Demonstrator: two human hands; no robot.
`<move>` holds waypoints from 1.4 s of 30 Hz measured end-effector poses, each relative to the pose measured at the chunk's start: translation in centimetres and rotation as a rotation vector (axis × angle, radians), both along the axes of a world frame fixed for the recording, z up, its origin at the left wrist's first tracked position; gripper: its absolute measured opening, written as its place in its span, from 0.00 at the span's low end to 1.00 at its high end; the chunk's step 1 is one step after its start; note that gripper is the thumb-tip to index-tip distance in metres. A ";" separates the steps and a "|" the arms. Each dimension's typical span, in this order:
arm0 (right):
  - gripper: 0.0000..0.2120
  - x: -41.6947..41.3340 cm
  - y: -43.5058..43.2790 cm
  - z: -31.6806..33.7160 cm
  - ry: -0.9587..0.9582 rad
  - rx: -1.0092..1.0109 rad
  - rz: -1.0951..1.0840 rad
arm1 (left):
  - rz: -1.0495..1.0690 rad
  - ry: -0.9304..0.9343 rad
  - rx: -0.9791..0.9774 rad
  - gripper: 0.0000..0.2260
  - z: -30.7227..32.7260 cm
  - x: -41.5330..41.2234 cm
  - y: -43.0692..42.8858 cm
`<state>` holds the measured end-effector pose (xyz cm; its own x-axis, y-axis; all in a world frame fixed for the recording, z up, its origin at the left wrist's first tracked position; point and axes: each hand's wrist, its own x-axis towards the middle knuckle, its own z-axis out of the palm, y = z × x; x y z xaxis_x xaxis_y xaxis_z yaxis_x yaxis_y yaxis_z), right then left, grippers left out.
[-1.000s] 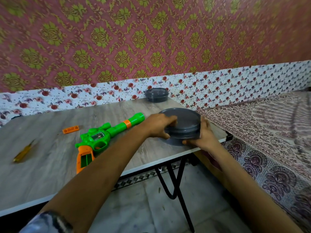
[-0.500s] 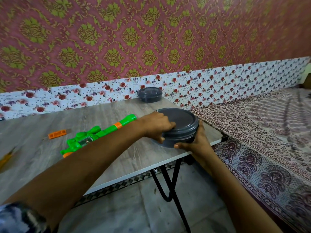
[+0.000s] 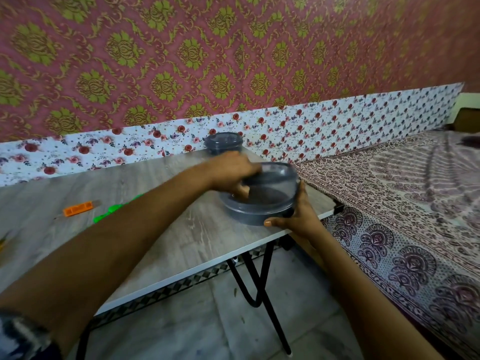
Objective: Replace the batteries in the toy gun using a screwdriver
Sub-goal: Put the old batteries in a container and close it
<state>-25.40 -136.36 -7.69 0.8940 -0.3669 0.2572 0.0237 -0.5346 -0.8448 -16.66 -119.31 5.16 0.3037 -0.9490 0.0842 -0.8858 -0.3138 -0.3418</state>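
grey round container (image 3: 255,215) sits at the near right corner of the wood-grain table (image 3: 181,229), close to the edge. right hand (image 3: 296,219) grasps its right wall, thumb curled along the near side, remaining fingers wrapped behind and mostly hidden. left hand (image 3: 231,170) reaches across from the left and grasps the lid (image 3: 274,175), fingers curled over its top, thumb tucked beneath its left edge. lid is tilted, raised on the left and apart from the rim there; on the right it meets or nearly meets the rim, cannot tell which. interior is dark; contents not discernible.

green toy gun (image 3: 104,217) lies on the table at left, largely hidden behind the left forearm, only small green parts showing. orange battery cover (image 3: 78,208) lies just left of it, apart. a second grey container (image 3: 224,144), lidded, stands at the far table edge against the floral wall strip (image 3: 337,126). patterned bed cover (image 3: 402,203) lies to the right of the table.
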 end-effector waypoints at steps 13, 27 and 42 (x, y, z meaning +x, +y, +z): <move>0.41 1.3 -0.7 1.7 -0.092 0.280 -0.042 | 0.445 0.937 -1.349 0.13 -0.7 9.0 1.0; 0.21 4.6 -0.8 0.3 -0.254 0.493 -0.193 | 0.765 1.403 -1.585 0.21 -7.7 16.3 -2.2; 0.20 4.0 -1.2 1.3 -0.138 0.200 -0.213 | 0.683 0.792 -0.839 0.03 -4.3 11.7 -2.1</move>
